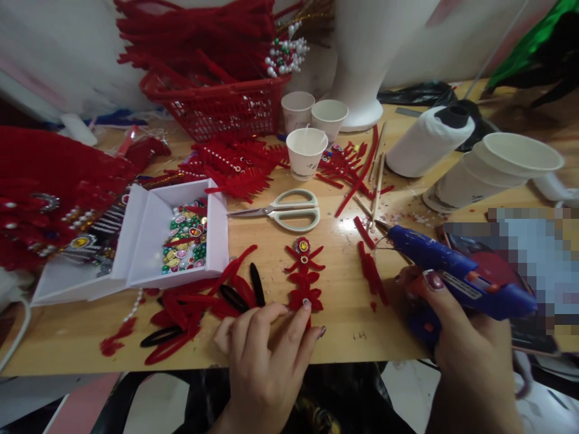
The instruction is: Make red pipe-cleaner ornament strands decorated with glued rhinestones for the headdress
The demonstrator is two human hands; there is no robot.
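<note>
My right hand (465, 343) is wrapped round the handle of a blue hot glue gun (452, 259). Its nozzle points left over the table, near short red pipe cleaner pieces (371, 274). My left hand (271, 349) rests at the table's front edge, fingers stretched out and slightly apart. Its index fingertip presses a small bead on a red fuzzy ornament (304, 278), which lies flat with petal shapes and a yellow gem at its top. Left of that hand lie red fuzzy loops (181, 307) and black oval clips (257, 283).
A white box (217, 232) holds green, gold and pink beads. Scissors (296, 210) lie behind the ornament. Farther back are paper cups (306, 157), a red basket (217, 108) of pipe cleaners and a white thread cone (425, 144). Stacked cups (488, 172) lean at right, near a phone (534, 343).
</note>
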